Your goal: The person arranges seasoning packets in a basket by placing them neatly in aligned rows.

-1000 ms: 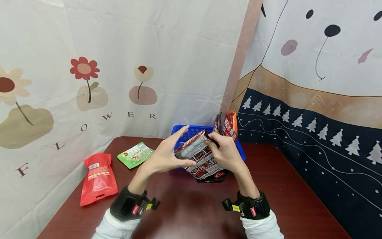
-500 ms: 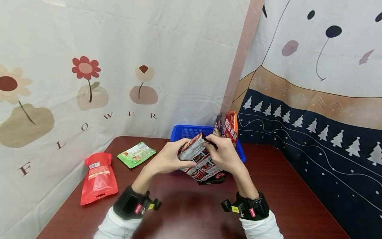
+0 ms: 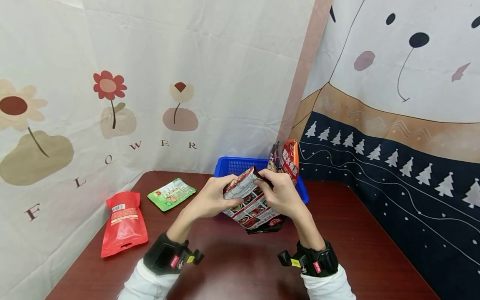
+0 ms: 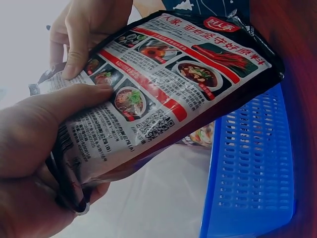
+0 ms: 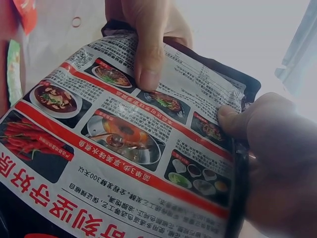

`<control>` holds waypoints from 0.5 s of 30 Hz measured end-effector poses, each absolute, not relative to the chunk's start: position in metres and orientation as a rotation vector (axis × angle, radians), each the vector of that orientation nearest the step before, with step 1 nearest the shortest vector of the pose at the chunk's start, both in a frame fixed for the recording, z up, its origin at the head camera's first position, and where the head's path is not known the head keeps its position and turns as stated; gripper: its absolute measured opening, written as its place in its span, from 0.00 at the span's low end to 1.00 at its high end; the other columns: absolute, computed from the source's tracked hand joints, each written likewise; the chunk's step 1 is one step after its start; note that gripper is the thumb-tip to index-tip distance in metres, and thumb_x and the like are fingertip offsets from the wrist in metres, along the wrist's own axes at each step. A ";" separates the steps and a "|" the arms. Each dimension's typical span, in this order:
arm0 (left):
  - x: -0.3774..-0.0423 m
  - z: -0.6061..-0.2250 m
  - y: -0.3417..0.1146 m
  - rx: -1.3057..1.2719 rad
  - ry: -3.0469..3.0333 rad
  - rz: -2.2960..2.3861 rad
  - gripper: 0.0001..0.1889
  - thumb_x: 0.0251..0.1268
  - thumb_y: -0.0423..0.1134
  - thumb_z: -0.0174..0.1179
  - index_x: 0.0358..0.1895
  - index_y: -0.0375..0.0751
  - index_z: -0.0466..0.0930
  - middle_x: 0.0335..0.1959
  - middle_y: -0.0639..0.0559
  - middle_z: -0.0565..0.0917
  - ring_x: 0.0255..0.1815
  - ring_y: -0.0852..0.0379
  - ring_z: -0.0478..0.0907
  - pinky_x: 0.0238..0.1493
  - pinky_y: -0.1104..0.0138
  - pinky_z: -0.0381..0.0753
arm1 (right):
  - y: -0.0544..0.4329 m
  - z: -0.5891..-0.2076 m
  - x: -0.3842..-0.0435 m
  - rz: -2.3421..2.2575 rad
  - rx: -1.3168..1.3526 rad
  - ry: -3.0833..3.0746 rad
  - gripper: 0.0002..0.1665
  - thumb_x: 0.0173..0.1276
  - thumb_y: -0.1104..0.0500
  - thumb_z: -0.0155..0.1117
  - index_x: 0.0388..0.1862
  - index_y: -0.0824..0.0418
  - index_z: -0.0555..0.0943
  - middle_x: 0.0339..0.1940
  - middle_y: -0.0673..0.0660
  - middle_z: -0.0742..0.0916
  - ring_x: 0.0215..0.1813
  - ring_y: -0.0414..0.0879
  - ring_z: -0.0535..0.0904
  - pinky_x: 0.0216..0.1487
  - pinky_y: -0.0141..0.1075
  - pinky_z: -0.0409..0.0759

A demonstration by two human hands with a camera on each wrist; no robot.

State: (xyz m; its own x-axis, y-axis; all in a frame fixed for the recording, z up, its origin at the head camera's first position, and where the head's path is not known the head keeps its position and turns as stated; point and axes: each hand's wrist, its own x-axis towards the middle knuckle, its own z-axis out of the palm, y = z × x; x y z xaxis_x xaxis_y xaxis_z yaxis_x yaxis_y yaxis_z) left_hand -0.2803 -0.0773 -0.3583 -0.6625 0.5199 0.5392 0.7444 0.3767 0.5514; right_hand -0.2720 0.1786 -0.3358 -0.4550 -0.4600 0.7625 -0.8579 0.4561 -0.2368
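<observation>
Both hands hold a black, white and red food packet [image 3: 253, 208] tilted above the table, its printed back with dish photos facing the head camera. My left hand [image 3: 213, 198] grips the packet's left edge, thumb on the printed face and fingers behind, as the left wrist view also shows. On the upper right edge my right hand [image 3: 281, 191] pinches the packet, its thumb on the print in the right wrist view [image 5: 233, 119]. Behind the packet stands a blue plastic basket [image 3: 240, 162], partly hidden by the hands. An orange-red packet [image 3: 290, 160] and a dark purple packet [image 3: 273, 156] stand upright in it.
A red pouch [image 3: 124, 225] lies at the left of the brown table [image 3: 232, 266]. Beside it, farther back, lies a green and white pouch [image 3: 171, 194]. Printed cloths hang behind the table and along its right side.
My left hand has closed from a spread pose onto the packet's left edge. The packet has shifted slightly downward, while my right hand keeps its pinch.
</observation>
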 end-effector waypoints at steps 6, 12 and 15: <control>-0.281 -0.359 -0.077 -1.140 -2.318 -1.184 0.16 0.66 0.34 0.81 0.52 0.45 0.88 0.43 0.50 0.95 0.39 0.63 0.88 0.40 0.69 0.88 | 0.180 -0.336 -0.271 0.839 1.091 -2.109 0.03 0.80 0.69 0.70 0.47 0.63 0.88 0.33 0.55 0.91 0.30 0.38 0.79 0.31 0.31 0.77; -0.282 -0.359 -0.079 -1.134 -2.315 -1.206 0.14 0.66 0.33 0.81 0.51 0.47 0.88 0.43 0.51 0.94 0.38 0.62 0.87 0.40 0.68 0.88 | 0.181 -0.335 -0.271 0.838 1.103 -2.119 0.06 0.80 0.68 0.71 0.51 0.64 0.89 0.39 0.56 0.94 0.34 0.41 0.86 0.35 0.33 0.85; -0.284 -0.359 -0.081 -1.120 -2.311 -1.186 0.14 0.66 0.34 0.81 0.50 0.47 0.88 0.42 0.52 0.94 0.38 0.63 0.87 0.39 0.68 0.87 | 0.183 -0.334 -0.270 0.850 1.103 -2.133 0.11 0.80 0.67 0.72 0.58 0.65 0.90 0.45 0.58 0.95 0.39 0.43 0.89 0.40 0.36 0.89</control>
State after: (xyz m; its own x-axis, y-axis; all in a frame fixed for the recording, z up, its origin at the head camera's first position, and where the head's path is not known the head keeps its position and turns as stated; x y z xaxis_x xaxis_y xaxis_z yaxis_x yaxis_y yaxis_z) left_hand -0.2839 -0.0815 -0.3593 -0.6454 0.5023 0.5755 0.7604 0.3510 0.5464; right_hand -0.2700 0.1826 -0.3342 -0.4856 -0.4763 0.7331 -0.8499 0.4535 -0.2683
